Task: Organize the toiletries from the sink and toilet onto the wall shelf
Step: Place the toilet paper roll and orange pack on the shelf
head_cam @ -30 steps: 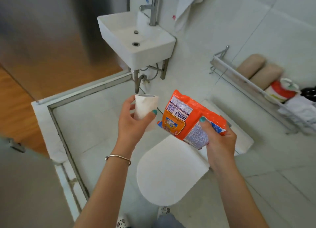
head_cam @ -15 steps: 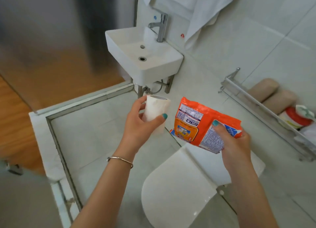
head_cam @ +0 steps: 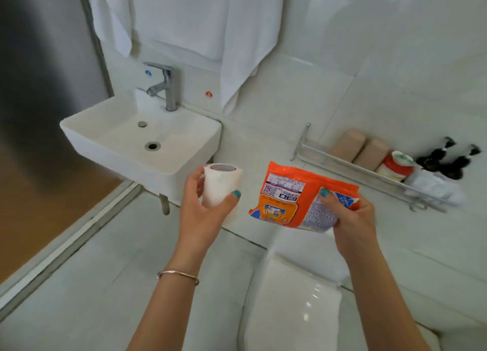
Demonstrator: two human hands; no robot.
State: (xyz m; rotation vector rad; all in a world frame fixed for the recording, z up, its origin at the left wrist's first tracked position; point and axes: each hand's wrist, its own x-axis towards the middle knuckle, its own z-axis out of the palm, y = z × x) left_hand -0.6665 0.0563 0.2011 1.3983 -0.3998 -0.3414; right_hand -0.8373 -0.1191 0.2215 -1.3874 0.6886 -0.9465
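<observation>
Here the wall shelf [head_cam: 350, 163] is the largest thing of the task; it hangs on the tiled wall to your right, above the toilet [head_cam: 292, 306], and already carries two beige rolls [head_cam: 361, 149], a red and white container [head_cam: 396, 165] and dark pump bottles [head_cam: 448, 158]. The orange packet [head_cam: 292, 192] is in your right hand [head_cam: 353, 219], thumb closed on its front face, and it looks soft and a little slippery, so hold it by the body, not by the thin edge. The toilet paper roll [head_cam: 221, 184] stands upright in your left hand [head_cam: 205, 211], fingers curled around its side; it is probably light and easily squashed, so grip gently. Both things are held in front of you, well apart from the shelf, with the sink [head_cam: 87, 137] to the left.
</observation>
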